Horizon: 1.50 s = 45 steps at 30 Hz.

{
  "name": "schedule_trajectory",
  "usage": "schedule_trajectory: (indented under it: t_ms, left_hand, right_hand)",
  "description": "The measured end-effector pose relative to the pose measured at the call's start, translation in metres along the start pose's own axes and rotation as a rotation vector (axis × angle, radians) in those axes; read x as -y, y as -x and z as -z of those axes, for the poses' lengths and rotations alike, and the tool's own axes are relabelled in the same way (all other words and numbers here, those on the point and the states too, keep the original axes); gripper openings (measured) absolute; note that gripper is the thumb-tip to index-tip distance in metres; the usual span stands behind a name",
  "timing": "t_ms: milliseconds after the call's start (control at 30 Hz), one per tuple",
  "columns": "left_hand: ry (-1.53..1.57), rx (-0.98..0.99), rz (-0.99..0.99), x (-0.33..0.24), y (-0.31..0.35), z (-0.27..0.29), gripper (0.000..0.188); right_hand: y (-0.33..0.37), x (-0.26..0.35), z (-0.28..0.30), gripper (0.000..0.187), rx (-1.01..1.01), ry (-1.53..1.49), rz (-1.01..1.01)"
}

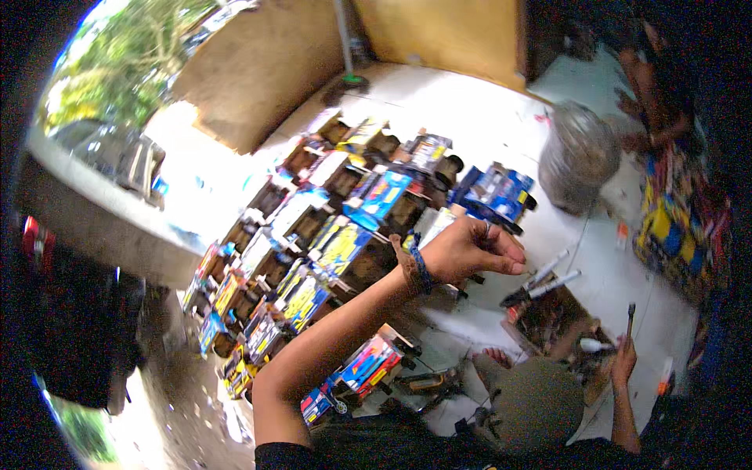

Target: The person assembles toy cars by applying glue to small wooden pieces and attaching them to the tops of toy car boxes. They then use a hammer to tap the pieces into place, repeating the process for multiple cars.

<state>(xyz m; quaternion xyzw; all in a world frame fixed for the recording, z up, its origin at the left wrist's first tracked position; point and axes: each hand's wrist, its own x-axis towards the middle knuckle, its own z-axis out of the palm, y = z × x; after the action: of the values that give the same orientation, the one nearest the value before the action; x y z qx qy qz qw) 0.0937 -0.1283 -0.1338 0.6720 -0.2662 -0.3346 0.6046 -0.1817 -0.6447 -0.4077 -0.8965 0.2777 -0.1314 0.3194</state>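
Note:
My left hand (pixel 474 251) is raised over the right side of several rows of colourful toy trucks (pixel 384 200), wearing cords round the wrist. Its thumb and fingers are pinched together; anything between them is too small to make out. A blue toy truck (pixel 493 194) stands just beyond it. At lower right, my right hand (pixel 623 363) is closed round a slim upright tool (pixel 631 317) with a dark upper end; blur hides its exact kind. Near that hand are a small white bottle (pixel 595 345) and a shallow brown box (pixel 552 317) with white-and-black sticks across its far edge.
A bulging plastic bag (pixel 580 157) stands on the white tiled floor (pixel 591 235) at the far right. Behind it, another person's arm (pixel 654 102) shows beside a colourful pile (pixel 677 235). Wooden panels (pixel 439 35) bound the back; a low wall (pixel 110 211) runs along the left.

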Motion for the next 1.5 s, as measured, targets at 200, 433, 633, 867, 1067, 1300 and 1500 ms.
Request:
schedule_trajectory:
  t_ms: [200,433,633,867,1067,1300,1500]
  left_hand:
    - [0.210,-0.168,-0.052,-0.010,0.068,0.049,0.028]
    - [0.090,-0.523,-0.201,0.006,0.137,0.143,0.029]
    - [0.055,-0.926,-0.125,0.022,0.161,0.233,0.029]
    - [-0.286,-0.926,0.162,0.032,0.121,0.318,0.033]
    - [-0.531,-0.835,0.301,0.056,0.085,0.360,0.038]
    - [-0.376,-0.804,0.187,0.096,0.076,0.394,0.031]
    - [-0.495,-0.818,0.208,0.095,0.078,0.386,0.039]
  right_hand:
    - [-0.083,0.028,0.054,0.032,0.002,0.083,0.170]
    - [-0.188,0.279,0.063,0.033,-0.175,0.083,0.806]
    - [-0.115,0.509,0.001,0.022,0.471,-0.277,0.890]
    - [-0.058,0.611,-0.091,0.033,0.846,-0.358,0.953]
    - [-0.072,0.604,-0.125,0.033,0.904,-0.363,0.807]
    - [-0.088,0.595,-0.143,0.032,0.889,-0.323,0.780]
    - [-0.089,0.598,-0.155,0.033,0.915,-0.366,0.816]
